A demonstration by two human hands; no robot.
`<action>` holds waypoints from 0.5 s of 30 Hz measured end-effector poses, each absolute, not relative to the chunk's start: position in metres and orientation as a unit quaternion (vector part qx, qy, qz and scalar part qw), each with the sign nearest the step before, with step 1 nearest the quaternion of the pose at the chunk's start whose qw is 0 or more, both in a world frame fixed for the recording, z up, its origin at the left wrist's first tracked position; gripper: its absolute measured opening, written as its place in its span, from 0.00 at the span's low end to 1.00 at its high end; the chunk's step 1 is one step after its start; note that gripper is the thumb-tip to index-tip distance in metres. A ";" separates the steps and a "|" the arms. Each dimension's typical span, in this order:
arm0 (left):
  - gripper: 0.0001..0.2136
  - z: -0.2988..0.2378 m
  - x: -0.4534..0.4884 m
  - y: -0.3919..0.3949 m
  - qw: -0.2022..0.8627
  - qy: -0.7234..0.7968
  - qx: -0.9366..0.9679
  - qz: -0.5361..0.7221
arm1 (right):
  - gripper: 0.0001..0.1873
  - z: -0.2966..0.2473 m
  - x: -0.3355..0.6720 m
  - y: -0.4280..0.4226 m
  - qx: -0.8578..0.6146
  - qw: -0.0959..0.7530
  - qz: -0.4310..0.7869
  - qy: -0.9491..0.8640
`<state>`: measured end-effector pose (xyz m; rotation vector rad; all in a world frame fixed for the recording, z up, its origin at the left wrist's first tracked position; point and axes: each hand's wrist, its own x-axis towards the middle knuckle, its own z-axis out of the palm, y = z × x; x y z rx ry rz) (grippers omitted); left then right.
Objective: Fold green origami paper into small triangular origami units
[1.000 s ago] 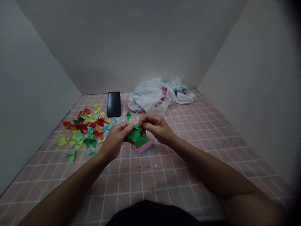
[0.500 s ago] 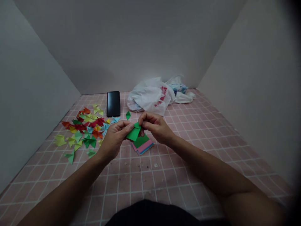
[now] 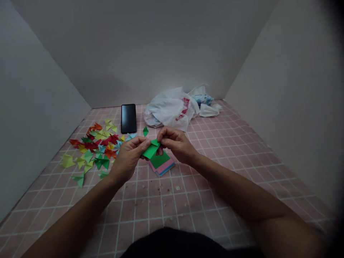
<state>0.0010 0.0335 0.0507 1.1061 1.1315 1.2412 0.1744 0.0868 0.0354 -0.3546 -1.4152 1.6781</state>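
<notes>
Both bare forearms reach in from the bottom corners and meet above the middle of the mat, wrists bent and elbows held wide. The left hand [image 3: 128, 157] is turned inward, its thumb and fingers [image 3: 142, 144] pressed together on one side of a folded green paper [image 3: 150, 151]. The right hand [image 3: 176, 145] curls over from the other side, its fingers [image 3: 168, 134] clamped on the paper's upper corner. The paper is held in the air between the hands, tilted, and just above a stack of coloured paper squares [image 3: 160, 164], green on top with pink beneath.

The stack lies on a pink grid-patterned mat [image 3: 193, 200]. Left of the hands spreads a loose pile of small folded paper pieces [image 3: 94, 147] in red, yellow, green and blue. A lone green folded piece [image 3: 145, 131] lies beyond the hands, near a black smartphone [image 3: 128, 118]. Crumpled white plastic bags [image 3: 169, 110] sit against the far white wall [image 3: 145, 46].
</notes>
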 end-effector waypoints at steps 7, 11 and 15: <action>0.12 0.056 0.002 0.033 0.539 0.478 0.457 0.521 | 0.04 0.034 0.175 0.088 -0.131 0.447 0.671 -0.578; 0.11 0.054 0.000 0.034 0.540 0.478 0.462 0.516 | 0.05 0.035 0.176 0.091 -0.134 0.442 0.663 -0.589; 0.09 0.052 -0.002 0.035 0.551 0.462 0.482 0.501 | 0.05 0.033 0.176 0.093 -0.151 0.444 0.662 -0.585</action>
